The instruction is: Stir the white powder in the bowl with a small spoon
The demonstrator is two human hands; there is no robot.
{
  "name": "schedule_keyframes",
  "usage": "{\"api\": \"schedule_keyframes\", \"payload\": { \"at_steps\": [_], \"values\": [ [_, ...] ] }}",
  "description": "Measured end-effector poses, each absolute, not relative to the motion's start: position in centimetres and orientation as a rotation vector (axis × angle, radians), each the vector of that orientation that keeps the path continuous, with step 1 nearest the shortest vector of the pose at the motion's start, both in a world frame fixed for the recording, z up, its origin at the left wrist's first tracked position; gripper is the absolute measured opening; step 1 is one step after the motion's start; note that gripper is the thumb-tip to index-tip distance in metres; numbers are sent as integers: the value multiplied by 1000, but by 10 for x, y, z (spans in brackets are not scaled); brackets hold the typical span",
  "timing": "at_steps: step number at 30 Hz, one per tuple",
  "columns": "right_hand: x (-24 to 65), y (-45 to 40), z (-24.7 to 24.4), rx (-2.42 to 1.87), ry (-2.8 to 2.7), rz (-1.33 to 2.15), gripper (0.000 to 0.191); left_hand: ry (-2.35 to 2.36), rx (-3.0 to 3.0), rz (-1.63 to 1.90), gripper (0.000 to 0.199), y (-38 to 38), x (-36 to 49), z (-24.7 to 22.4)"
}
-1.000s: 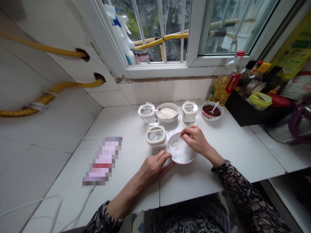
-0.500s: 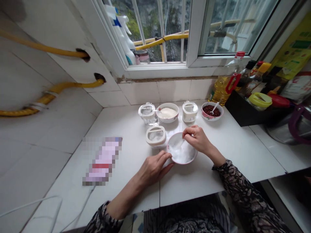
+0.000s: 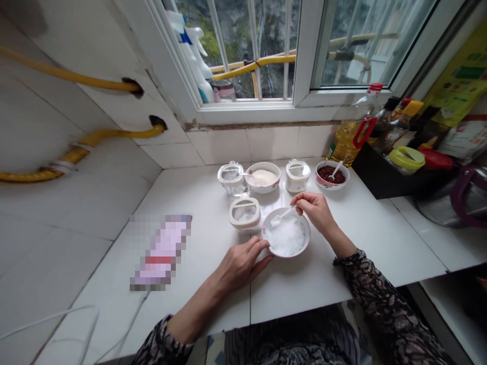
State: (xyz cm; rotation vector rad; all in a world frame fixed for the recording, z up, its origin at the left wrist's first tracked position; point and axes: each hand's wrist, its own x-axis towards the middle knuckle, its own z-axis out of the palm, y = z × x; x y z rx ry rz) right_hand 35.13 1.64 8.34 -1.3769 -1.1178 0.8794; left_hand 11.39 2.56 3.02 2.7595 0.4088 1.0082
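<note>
My right hand (image 3: pixel 314 212) pinches the handle of a small white spoon (image 3: pixel 277 220), held just over the far left part of a bowl (image 3: pixel 307 242) with a pink rim. Fine white grains (image 3: pixel 288 237), like salt or sugar, fill much of the bowl. At the bowl's near left rim, my left hand (image 3: pixel 243 259) holds the edge between fingers and thumb. A lidded clear jar (image 3: pixel 244 214) with white contents stands close by, left of the bowl.
Behind are a bowl of cream-coloured grains (image 3: pixel 263 177), an open clear jar (image 3: pixel 230 178), another jar (image 3: pixel 297 176) and a bowl of dark red bits (image 3: pixel 332 175) with a spoon. An oil bottle (image 3: pixel 349 132) and a black rack (image 3: pixel 375 172) stand right. A blurred-out pinkish object (image 3: pixel 165 251) lies left.
My right hand has moved slightly up and right, and the spoon has lifted from the white grains and tipped flatter. My left hand stays at the bowl's rim.
</note>
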Motion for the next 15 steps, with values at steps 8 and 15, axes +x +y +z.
{"api": "schedule_keyframes", "payload": {
  "at_steps": [8,15],
  "values": [
    [325,5,83,-1162,-1307,765,18,422,2780,1027,16,26,115,29],
    [313,1,79,-1092,-1935,114,30,434,2778,1019,15,26,114,28]
  ]
}}
